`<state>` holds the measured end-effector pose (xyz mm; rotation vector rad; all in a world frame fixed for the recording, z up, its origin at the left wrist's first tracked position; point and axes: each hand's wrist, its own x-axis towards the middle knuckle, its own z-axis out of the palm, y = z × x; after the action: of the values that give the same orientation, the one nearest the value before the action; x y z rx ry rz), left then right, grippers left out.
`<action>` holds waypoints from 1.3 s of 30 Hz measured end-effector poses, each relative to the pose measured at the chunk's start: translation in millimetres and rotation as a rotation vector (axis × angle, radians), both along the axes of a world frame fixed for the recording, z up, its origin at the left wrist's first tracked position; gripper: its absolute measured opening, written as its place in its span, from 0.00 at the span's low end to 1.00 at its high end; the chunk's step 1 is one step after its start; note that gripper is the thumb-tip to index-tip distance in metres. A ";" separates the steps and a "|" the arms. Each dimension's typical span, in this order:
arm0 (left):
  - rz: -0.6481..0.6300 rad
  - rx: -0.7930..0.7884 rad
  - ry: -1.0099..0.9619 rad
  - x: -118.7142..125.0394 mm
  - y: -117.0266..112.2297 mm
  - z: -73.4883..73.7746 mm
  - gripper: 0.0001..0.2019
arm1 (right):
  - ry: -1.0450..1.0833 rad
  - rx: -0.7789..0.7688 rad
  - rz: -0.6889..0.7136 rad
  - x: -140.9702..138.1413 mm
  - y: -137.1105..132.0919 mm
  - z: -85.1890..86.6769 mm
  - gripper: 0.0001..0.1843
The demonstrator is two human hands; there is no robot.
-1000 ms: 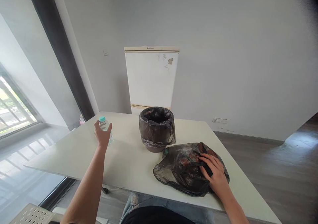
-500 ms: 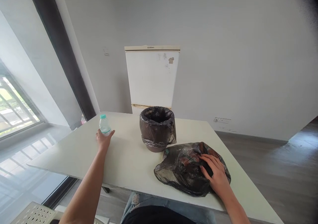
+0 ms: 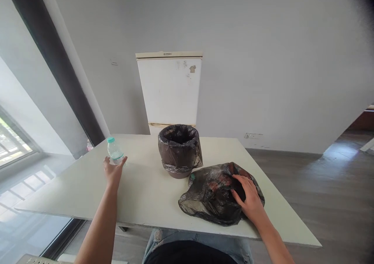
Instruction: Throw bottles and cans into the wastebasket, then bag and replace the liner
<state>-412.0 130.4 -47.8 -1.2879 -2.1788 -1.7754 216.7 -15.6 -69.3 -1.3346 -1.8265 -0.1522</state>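
A small clear water bottle with a teal cap stands upright on the white table at the left. My left hand lies just in front of it, fingers apart, thumb and forefinger either side of its base. My right hand rests flat, fingers spread, on a filled black plastic bag lying at the front right of the table. A brown bin lined with a black bag stands in the middle, its mouth open.
A white fridge stands against the grey wall behind the table. A window and dark frame are at the left. Wooden floor runs along the right. My jeans show under the table's front edge.
My left hand set the bottle down on the table and let go, drawing back slightly. My right hand stayed on the bag. The view shifted a little to the right.
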 end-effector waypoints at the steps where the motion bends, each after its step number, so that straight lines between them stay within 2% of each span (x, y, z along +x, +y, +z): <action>1: 0.040 0.014 -0.046 1.6 -4.1 3.8 0.39 | 0.009 0.024 0.010 0.2 -1.1 1.8 0.19; 3: 0.127 0.038 -0.144 8.8 -17.3 12.5 0.37 | 0.026 0.077 0.023 1.2 -4.1 5.2 0.12; 5: 0.185 0.117 -0.169 23.7 -37.8 21.4 0.31 | 0.065 0.105 0.026 1.9 -8.0 8.6 0.10; 8: 0.259 0.276 -0.104 62.6 -77.5 33.6 0.19 | 0.176 0.127 0.011 -0.4 -12.6 14.6 0.10; 10: 0.243 0.302 -0.057 98.2 -103.4 41.3 0.15 | 0.252 0.149 -0.004 -4.4 -13.9 19.6 0.08; 12: 0.054 0.298 -0.048 138.9 -125.6 50.3 0.14 | 0.330 0.168 0.021 -9.8 -14.8 25.4 0.08; 14: -0.294 0.246 -0.080 182.3 -144.9 61.6 0.12 | 0.447 0.214 0.074 -15.9 -17.1 32.1 0.08; 16: -0.720 0.099 -0.114 226.5 -163.6 74.3 0.13 | 0.578 0.270 0.139 -21.9 -21.1 39.8 0.07; 18: -1.074 -0.073 -0.036 269.0 -182.2 84.4 0.12 | 0.668 0.313 0.204 -27.0 -26.1 48.6 0.07; 19: -1.202 -0.173 0.047 288.5 -190.6 86.9 0.11 | 0.695 0.320 0.242 -29.0 -28.4 53.1 0.07; 21: -1.331 -0.278 0.173 321.4 -203.2 85.1 0.12 | 0.737 0.314 0.295 -31.8 -31.9 61.1 0.08; 23: -1.348 -0.303 0.244 343.1 -207.3 74.7 0.14 | 0.775 0.294 0.301 -33.1 -33.4 66.4 0.09; 25: -1.268 -0.282 0.298 352.8 -202.7 60.2 0.17 | 0.808 0.276 0.288 -32.5 -33.0 68.2 0.10; 28: -1.065 -0.292 0.375 350.1 -187.4 41.6 0.24 | 0.828 0.286 0.287 -27.7 -31.1 65.7 0.13; 30: -0.973 -0.380 0.416 342.8 -179.0 34.5 0.27 | 0.812 0.301 0.313 -22.2 -30.8 62.9 0.16; 33: -0.968 -0.543 0.481 332.2 -175.5 31.0 0.19 | 0.760 0.243 0.376 -10.9 -35.2 61.3 0.29; 35: -0.996 -0.575 0.475 327.3 -177.0 32.9 0.15 | 0.733 0.167 0.400 -1.8 -41.9 63.7 0.36; 37: -0.970 -0.496 0.411 323.8 -177.8 37.4 0.14 | 0.700 0.105 0.428 8.4 -50.8 69.0 0.34; 39: -0.882 -0.352 0.318 321.6 -175.7 42.8 0.15 | 0.638 0.065 0.446 19.0 -60.4 75.6 0.27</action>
<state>-90.4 -45.3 -5.0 -2.6965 -1.9110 -1.1859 235.7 -76.0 6.4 -0.7729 -1.4935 0.4054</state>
